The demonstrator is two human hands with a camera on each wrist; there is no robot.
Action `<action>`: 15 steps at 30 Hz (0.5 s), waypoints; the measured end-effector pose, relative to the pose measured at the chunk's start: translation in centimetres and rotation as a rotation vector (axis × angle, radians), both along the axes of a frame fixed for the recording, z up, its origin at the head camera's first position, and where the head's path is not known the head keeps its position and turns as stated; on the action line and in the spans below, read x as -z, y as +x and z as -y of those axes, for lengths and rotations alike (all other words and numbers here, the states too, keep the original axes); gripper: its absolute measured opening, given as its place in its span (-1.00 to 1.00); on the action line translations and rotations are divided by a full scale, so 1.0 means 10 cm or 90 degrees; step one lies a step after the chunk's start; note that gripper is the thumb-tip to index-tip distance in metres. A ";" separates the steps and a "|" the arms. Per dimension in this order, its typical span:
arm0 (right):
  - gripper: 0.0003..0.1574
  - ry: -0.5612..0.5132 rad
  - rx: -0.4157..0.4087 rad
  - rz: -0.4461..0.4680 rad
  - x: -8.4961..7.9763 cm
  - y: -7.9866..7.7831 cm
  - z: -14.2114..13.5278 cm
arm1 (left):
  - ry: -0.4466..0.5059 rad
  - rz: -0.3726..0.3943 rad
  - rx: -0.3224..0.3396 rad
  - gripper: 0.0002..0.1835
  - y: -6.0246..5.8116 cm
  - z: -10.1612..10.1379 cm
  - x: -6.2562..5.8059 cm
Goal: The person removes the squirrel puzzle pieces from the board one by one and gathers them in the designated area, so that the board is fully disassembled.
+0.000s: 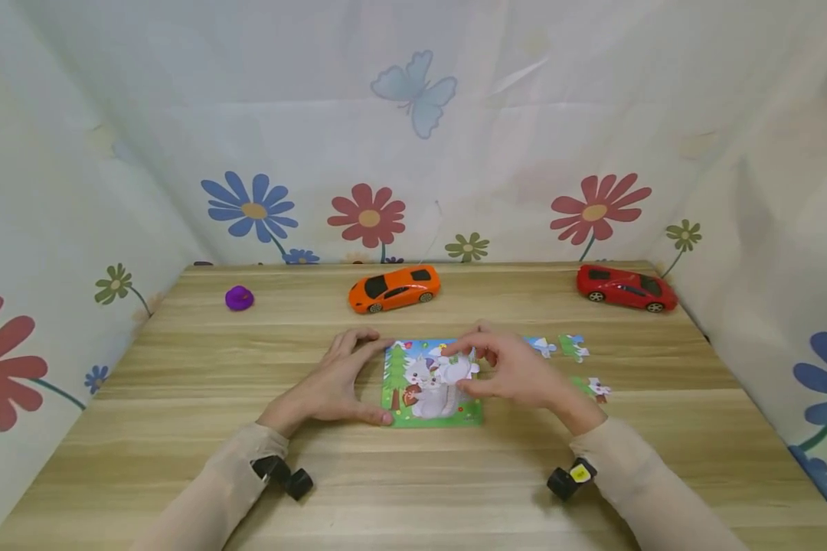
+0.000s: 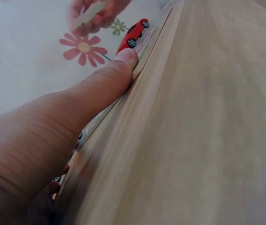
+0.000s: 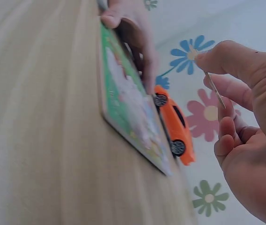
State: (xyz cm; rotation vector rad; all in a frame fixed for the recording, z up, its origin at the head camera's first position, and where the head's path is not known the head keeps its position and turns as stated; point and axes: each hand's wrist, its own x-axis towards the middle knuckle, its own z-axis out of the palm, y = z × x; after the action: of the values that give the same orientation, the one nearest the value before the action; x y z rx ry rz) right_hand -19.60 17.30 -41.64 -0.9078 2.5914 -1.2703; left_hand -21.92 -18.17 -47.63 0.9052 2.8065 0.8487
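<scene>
A jigsaw puzzle board (image 1: 413, 417) with a picture of light grey squirrels lies flat on the table. My left hand (image 1: 331, 383) spans its left edge, the straight thumb (image 2: 123, 61) touching the near corner and the forefinger reaching the far corner. Over the board's right part, my right hand (image 1: 520, 375) pinches a mostly white puzzle piece (image 1: 463, 368) between thumb and fingers. The right wrist view shows this thin piece (image 3: 215, 90) edge-on, raised off the board. Some of the board's right side is hidden behind the right hand.
Loose puzzle pieces lie right of the board, among them a green-blue one (image 1: 573, 348) and a green-white one (image 1: 598, 389). Farther back stand an orange toy car (image 1: 394, 289), a red toy car (image 1: 625, 288) and a small purple object (image 1: 239, 298). A flowered curtain (image 1: 510, 176) encloses the table.
</scene>
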 end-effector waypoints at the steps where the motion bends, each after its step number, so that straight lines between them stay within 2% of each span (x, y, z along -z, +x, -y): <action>1: -0.47 0.002 0.011 -0.004 -0.04 0.00 -0.04 | 0.001 -0.001 0.000 0.43 0.00 -0.01 0.00; 7: -0.45 -0.025 0.048 -0.011 -0.24 0.01 -0.25 | 0.003 0.003 0.004 0.44 -0.01 -0.03 0.00; 15: -0.43 -0.052 0.053 -0.086 -0.45 0.02 -0.58 | 0.002 0.002 0.000 0.44 -0.01 0.00 0.02</action>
State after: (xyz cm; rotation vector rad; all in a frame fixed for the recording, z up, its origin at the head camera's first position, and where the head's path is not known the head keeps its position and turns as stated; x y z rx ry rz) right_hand -19.40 23.15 -37.15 -0.9386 2.7249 -1.3920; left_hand -22.07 -18.18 -47.79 0.9020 2.8032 0.8541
